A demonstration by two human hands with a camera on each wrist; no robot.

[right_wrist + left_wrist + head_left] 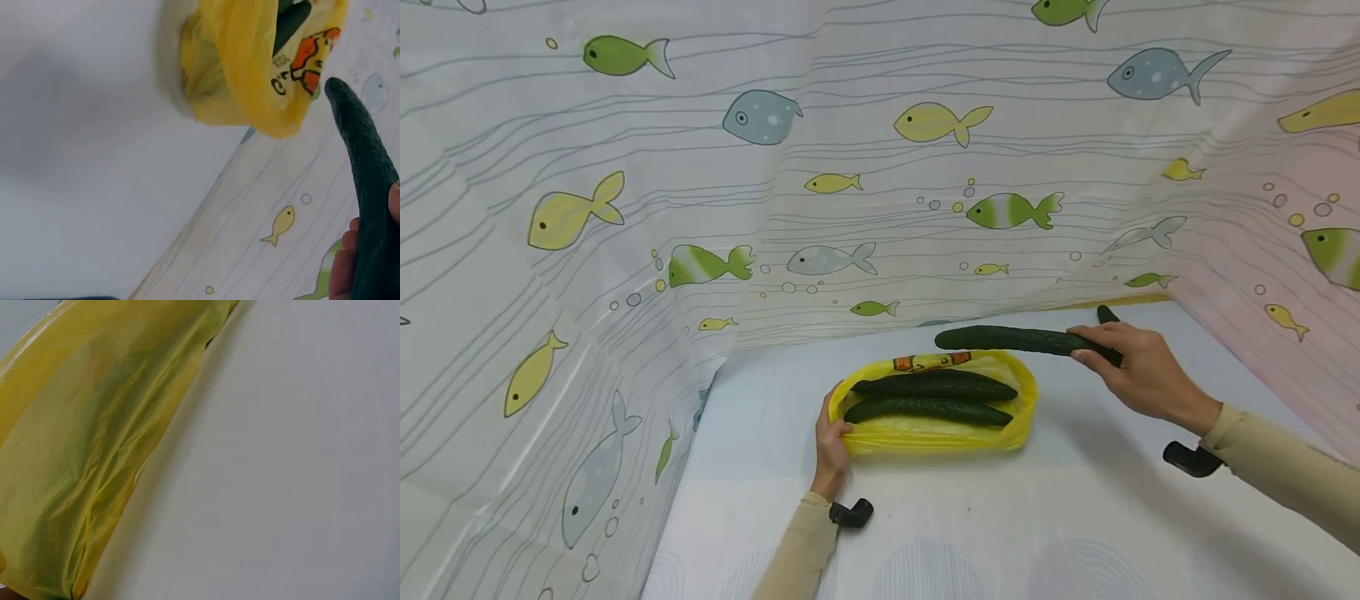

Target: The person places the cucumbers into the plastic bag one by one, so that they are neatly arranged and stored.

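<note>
A yellow plastic bag point(925, 443) lies on the white surface with its mouth spread wide. Inside it are two dark green cucumbers point(936, 408), side by side. My left hand point(832, 442) grips the bag's left rim, thumb over the edge; in the left wrist view the bag's crinkled side point(119, 425) fills the upper left. My right hand point(1138, 367) holds another cucumber point(1007, 338) by its right end, raised with its free tip pointing left over the bag's back right rim. From the right wrist, this cucumber point(359, 137) appears beside the bag's printed edge.
One more cucumber point(1107, 314) lies behind my right hand, mostly hidden by it. The white table point(760, 400) is bounded at the back and sides by a fish-patterned sheet point(925, 250). A dark wrist camera point(1192, 458) sits on the right sleeve.
</note>
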